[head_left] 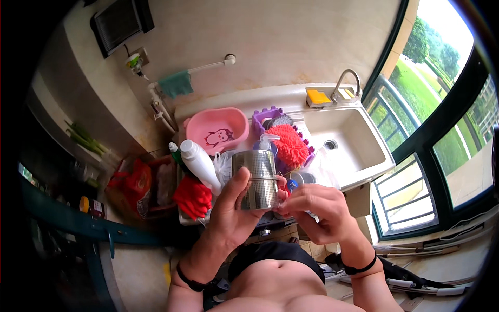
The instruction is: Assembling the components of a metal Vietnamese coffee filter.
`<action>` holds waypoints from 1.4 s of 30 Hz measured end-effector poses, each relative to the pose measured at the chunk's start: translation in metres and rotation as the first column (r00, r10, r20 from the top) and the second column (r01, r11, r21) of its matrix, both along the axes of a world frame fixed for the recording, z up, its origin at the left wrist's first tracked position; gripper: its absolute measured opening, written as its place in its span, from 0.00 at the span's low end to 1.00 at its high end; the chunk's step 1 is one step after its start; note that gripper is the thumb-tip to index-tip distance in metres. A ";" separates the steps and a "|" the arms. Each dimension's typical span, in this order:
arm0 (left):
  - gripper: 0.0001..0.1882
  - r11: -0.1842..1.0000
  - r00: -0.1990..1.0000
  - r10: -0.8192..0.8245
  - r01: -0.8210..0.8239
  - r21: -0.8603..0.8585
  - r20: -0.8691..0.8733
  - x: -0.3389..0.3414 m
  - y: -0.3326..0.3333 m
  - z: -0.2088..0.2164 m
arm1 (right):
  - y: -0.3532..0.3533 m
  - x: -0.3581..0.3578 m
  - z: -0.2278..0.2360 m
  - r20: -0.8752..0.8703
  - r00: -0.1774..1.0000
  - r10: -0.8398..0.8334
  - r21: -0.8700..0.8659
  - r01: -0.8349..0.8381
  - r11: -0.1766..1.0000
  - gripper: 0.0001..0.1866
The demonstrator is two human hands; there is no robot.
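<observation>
My left hand (228, 221) is wrapped around a shiny silver perforated metal cylinder (258, 188), thumb along its near left side. A raised band runs around the cylinder's middle. My right hand (323, 210) is beside the cylinder's lower right, with thumb and fingers pinched together. What the pinch holds, if anything, is too small to tell. A bit of red and a blue round thing (292, 185) show just behind these fingertips. Behind the cylinder, a pump bottle's clear head (267, 140) sticks up.
A pink basin (236, 118), white bottle (200, 165) and red gloves (192, 197) stand left. Further right are a purple basket (258, 118), a red chenille mitt (291, 147) and a white sink (358, 151) with a curved faucet (345, 75). A yellow sponge (318, 96) lies at the sink's back.
</observation>
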State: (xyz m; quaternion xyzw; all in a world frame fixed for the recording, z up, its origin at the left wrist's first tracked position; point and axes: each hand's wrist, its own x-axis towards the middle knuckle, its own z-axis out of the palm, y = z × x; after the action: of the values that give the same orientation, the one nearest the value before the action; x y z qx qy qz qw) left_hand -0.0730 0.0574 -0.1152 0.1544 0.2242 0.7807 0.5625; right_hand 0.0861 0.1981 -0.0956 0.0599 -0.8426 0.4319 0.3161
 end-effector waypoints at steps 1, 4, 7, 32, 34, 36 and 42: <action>0.30 1.000 1.000 0.007 -0.007 0.005 0.001 -0.001 0.000 0.001 | 0.004 -0.001 0.001 -0.039 0.999 0.024 0.146 -0.018 0.989 0.16; 0.31 1.000 1.000 -0.019 0.019 -0.004 -0.002 -0.002 -0.001 0.002 | 0.014 -0.002 0.004 -0.065 0.995 0.079 0.373 -0.049 0.927 0.19; 0.31 0.998 0.997 -0.051 0.050 0.034 0.050 -0.003 -0.001 0.003 | 0.019 -0.005 0.010 -0.057 0.992 0.116 0.486 -0.074 0.871 0.20; 0.36 0.981 0.983 -0.074 0.041 0.191 0.167 0.006 0.012 -0.012 | 0.023 -0.012 -0.002 -0.282 0.957 0.062 0.343 0.041 0.939 0.17; 0.39 0.966 0.977 -0.122 0.077 0.247 0.176 0.005 0.013 -0.013 | 0.021 -0.013 -0.001 -0.301 0.952 0.062 0.387 0.062 0.920 0.16; 0.40 0.960 0.977 -0.149 0.105 0.260 0.154 0.004 0.015 -0.016 | 0.022 -0.012 -0.001 -0.299 0.953 0.055 0.424 0.081 0.902 0.15; 0.41 0.953 0.978 -0.169 0.130 0.272 0.125 0.006 0.016 -0.012 | 0.023 -0.011 0.000 -0.344 0.935 0.086 0.525 0.116 0.843 0.14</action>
State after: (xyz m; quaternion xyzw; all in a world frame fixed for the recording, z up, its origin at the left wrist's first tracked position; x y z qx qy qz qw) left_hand -0.0665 0.0733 -0.1276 0.1860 0.0643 0.7678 0.6097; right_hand 0.0753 0.2214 -0.0957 0.2161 -0.8588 0.1583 0.4366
